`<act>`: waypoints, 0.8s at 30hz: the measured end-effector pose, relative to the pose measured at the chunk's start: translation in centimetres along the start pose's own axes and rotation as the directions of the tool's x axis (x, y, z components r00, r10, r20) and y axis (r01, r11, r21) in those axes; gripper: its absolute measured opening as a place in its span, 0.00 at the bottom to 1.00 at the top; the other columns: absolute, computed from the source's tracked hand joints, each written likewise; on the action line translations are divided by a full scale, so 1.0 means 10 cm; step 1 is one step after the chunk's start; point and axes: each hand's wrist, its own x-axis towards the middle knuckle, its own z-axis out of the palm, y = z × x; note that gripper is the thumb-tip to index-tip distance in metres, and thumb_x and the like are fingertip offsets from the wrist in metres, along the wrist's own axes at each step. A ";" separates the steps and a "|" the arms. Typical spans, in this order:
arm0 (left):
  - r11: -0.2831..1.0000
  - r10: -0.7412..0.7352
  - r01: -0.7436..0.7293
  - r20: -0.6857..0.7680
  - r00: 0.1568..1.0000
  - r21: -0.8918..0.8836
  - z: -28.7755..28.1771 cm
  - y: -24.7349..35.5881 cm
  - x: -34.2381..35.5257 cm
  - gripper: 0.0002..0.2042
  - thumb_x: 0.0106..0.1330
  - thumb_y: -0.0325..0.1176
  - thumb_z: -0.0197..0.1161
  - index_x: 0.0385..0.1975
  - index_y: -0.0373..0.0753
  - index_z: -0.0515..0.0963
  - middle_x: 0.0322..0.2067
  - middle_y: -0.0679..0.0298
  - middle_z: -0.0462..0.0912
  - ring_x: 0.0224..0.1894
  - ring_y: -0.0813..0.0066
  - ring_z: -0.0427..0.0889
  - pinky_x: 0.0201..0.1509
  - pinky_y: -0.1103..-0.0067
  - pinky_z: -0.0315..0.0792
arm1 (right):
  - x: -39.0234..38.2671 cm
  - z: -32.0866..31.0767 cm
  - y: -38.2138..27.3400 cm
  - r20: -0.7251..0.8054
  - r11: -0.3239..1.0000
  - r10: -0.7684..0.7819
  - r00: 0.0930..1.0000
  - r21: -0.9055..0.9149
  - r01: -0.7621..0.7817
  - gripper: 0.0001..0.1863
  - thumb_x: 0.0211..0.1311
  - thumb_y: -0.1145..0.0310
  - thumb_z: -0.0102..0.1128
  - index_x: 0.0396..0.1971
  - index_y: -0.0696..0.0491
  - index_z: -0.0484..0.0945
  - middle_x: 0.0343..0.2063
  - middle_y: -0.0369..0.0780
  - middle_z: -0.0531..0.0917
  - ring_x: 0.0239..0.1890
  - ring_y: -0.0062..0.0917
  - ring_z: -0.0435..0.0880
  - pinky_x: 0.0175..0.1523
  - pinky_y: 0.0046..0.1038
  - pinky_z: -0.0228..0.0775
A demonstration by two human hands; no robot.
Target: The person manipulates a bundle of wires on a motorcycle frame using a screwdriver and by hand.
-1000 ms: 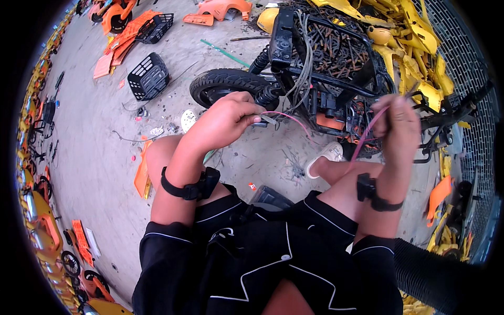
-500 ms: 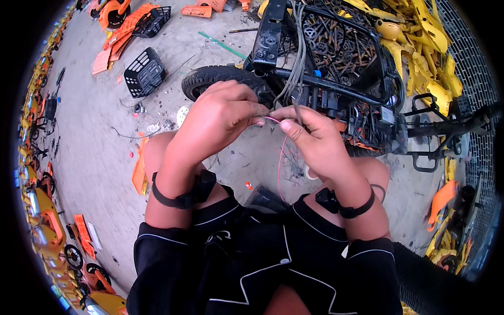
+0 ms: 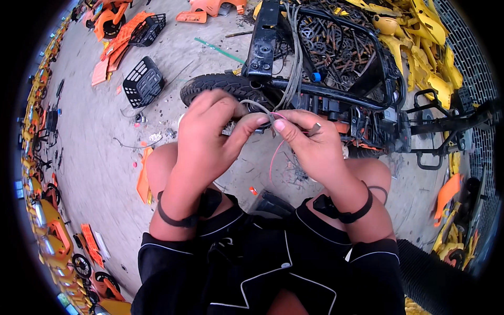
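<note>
In front of the black scooter frame (image 3: 325, 97), I hold wiring between my two hands. My left hand (image 3: 210, 128) is closed with its thumb against a grey cable (image 3: 254, 104), which loops up between the hands; some of its fingers are smeared by motion. My right hand (image 3: 317, 144) pinches the cable and a thin pink wire (image 3: 272, 160) between thumb and forefinger. The pink wire hangs down in a curve, and a short grey cable end sticks out beside the right forefinger. More grey cables (image 3: 297, 52) run down the frame to my hands.
A black tyre (image 3: 218, 86) lies just beyond my left hand. Rusty bolts and metal parts (image 3: 336, 44) fill the space inside the frame. Yellow panels (image 3: 425, 58) are heaped at the right. A black basket (image 3: 143, 82) and orange panels (image 3: 118, 44) lie on the left floor.
The left fingers have lifted and shifted, and a grey cable loop now shows between the hands. The hanging pink wire has swung left. A cable end now shows at my right hand.
</note>
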 end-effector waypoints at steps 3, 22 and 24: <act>0.864 -0.378 0.481 0.439 0.815 -0.149 -0.04 -0.08 -0.10 0.20 0.75 0.46 0.50 0.37 0.33 0.80 0.32 0.63 0.79 0.37 0.80 0.75 0.38 0.82 0.70 | 0.04 0.06 0.05 -0.029 0.995 -0.096 0.995 0.013 0.096 0.12 0.65 0.67 0.63 0.42 0.59 0.82 0.31 0.39 0.83 0.32 0.19 0.77 0.39 0.22 0.70; 0.573 -0.224 0.591 0.585 0.779 -0.568 0.12 -0.35 -0.13 0.12 0.73 0.33 0.52 0.46 0.34 0.79 0.30 0.67 0.81 0.27 0.84 0.73 0.32 0.84 0.71 | 0.08 -0.04 -0.11 0.039 0.958 -0.033 0.999 0.287 0.021 0.30 0.75 0.48 0.39 0.43 0.63 0.77 0.33 0.43 0.82 0.23 0.13 0.66 0.30 0.15 0.59; 0.676 -0.189 0.577 0.648 0.738 -0.459 0.28 -0.29 -0.19 0.12 0.72 0.33 0.53 0.47 0.35 0.80 0.26 0.68 0.79 0.27 0.84 0.73 0.32 0.82 0.70 | 0.09 -0.05 -0.16 0.010 0.964 -0.016 1.000 0.265 0.013 0.30 0.75 0.47 0.39 0.36 0.61 0.77 0.30 0.44 0.81 0.21 0.14 0.67 0.28 0.16 0.58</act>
